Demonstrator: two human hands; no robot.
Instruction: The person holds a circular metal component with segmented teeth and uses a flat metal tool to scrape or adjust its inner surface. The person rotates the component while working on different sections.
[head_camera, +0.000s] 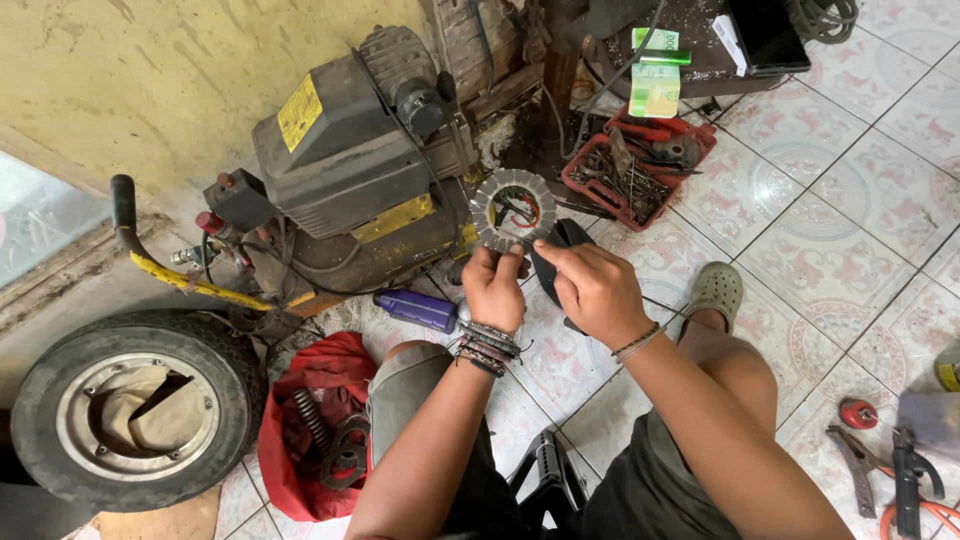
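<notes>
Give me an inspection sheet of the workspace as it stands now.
Surface: patterned tile floor, dusty near the wall.
Job's things: toothed ring disc, held up.
Clutter: red tray of bits, tyre, red bag, purple can, pliers.
Grippers: left hand pinches the disc's lower edge; right hand beside it, a dark part under it.
Cables: hose by the compressor.
Surroundings: yellow wall, phone.
</notes>
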